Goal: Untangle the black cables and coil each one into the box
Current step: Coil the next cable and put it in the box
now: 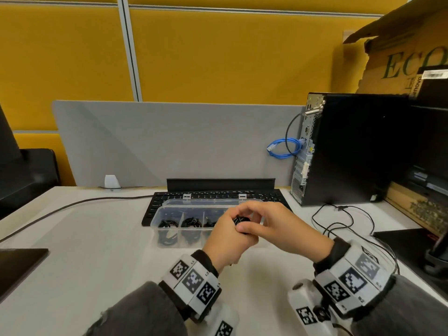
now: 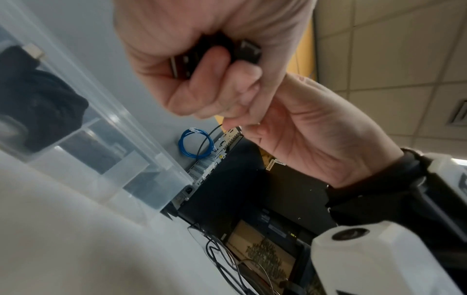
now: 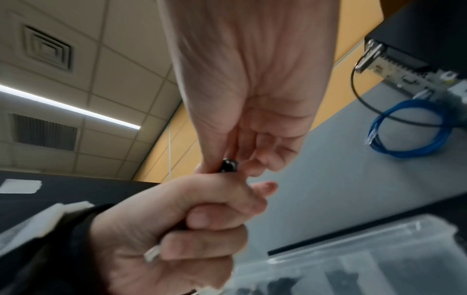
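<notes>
Both hands meet just above the right part of the clear compartment box (image 1: 155,224). My left hand (image 1: 230,241) is a fist around a bundled black cable (image 1: 240,219), whose plug (image 2: 248,49) shows by the curled fingers (image 2: 202,83). A pale connector tip (image 3: 151,255) sticks out below that fist. My right hand (image 1: 269,221) comes from the right and pinches the top of the same black cable (image 3: 228,165) with thumb and fingertips. Coiled black cables (image 1: 167,225) lie in the box's left compartments. Most of the held cable is hidden inside the hands.
A black keyboard (image 1: 164,202) lies behind the box. A black computer tower (image 1: 351,151) stands at the right with a blue network cable (image 1: 283,149) looped behind it. Thin loose black wires (image 1: 344,221) trail on the table to the right. A dark cable (image 1: 72,204) crosses the left side.
</notes>
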The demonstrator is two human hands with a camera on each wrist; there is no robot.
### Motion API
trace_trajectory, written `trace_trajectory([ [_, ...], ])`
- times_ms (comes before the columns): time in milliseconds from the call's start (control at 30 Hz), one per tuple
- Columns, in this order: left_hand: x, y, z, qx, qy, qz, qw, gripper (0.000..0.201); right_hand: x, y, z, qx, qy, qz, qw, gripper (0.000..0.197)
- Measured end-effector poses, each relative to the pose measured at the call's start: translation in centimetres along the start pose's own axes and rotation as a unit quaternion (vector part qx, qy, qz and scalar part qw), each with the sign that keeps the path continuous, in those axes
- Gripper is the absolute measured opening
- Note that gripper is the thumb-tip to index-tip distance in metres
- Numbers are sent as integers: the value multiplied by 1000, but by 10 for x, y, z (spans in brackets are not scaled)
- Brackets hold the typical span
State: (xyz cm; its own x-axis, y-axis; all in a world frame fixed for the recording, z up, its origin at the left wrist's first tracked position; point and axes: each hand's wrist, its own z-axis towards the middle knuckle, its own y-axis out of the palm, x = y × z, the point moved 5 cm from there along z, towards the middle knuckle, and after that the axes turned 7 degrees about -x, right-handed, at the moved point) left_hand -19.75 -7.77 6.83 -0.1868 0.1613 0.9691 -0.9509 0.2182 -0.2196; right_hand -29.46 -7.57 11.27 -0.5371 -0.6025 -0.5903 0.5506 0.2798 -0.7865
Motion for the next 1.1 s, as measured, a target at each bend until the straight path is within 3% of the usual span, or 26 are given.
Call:
trace_trajectory([
  [100,3,-1,15,-22,4,2,1000,26,16,-7,14,-21,-1,15,1000,25],
  [200,-3,-11,29,-27,-15,-16,999,22,31,-13,39,1,-4,13,1000,22],
  [333,-20,-39,41,-2,-72,61,995,38,73,-27,70,24,64,64,996,20],
  [400,-29,-48,42,-40,-100,177,978,39,90,-20,81,-7,106,-13,994,22],
  [500,-36,-53,42,-69,-97,322,939,22,93,-1,93,-55,129,-89,986,25],
  [633,-38,-57,42,-52,-74,332,939,5,89,24,101,-105,133,-176,970,27],
  [800,-38,-58,43,-52,-65,318,944,9,94,34,97,-124,166,-282,937,12],
  [933,-39,-60,43,-47,-66,313,946,4,82,37,99,-132,144,-395,898,21],
  [1100,-42,-61,44,-40,-70,308,948,3,100,27,93,-208,190,-217,935,37],
])
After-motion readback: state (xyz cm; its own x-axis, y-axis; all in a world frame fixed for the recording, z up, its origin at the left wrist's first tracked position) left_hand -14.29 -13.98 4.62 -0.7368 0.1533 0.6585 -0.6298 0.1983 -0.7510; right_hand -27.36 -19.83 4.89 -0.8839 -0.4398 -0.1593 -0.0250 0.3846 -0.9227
